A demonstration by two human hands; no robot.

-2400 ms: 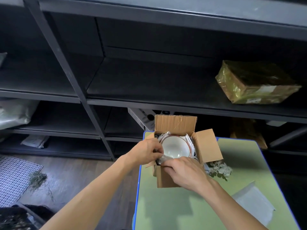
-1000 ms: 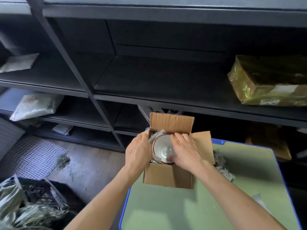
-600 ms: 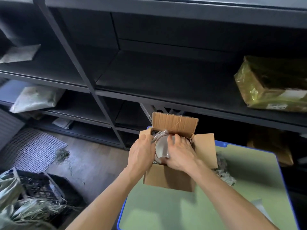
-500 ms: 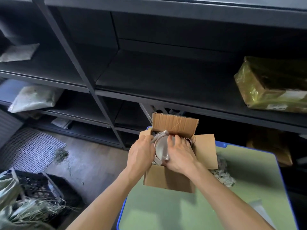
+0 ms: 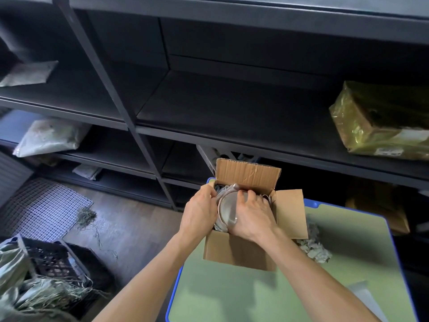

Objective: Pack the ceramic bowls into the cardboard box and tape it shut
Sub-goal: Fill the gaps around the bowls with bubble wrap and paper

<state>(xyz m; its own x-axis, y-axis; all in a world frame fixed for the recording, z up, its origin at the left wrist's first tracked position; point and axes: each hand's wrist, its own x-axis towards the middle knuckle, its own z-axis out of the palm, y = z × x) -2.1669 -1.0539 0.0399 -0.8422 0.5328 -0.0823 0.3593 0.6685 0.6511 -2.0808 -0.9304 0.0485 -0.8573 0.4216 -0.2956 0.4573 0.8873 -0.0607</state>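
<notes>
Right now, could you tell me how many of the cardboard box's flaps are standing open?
3 show on the cardboard box: the far flap upright, the right flap folded outward, and the left flap behind the left hand. A near flap may be hidden by the arms.

Count on view: one open box (image 5: 241, 252), one bowl (image 5: 226, 211) visible inside it, two hands, left (image 5: 199, 213) and right (image 5: 251, 218), one green table (image 5: 243, 296), one wrapped parcel (image 5: 380, 122), three bags (image 5: 48, 139) on the shelves.
</notes>
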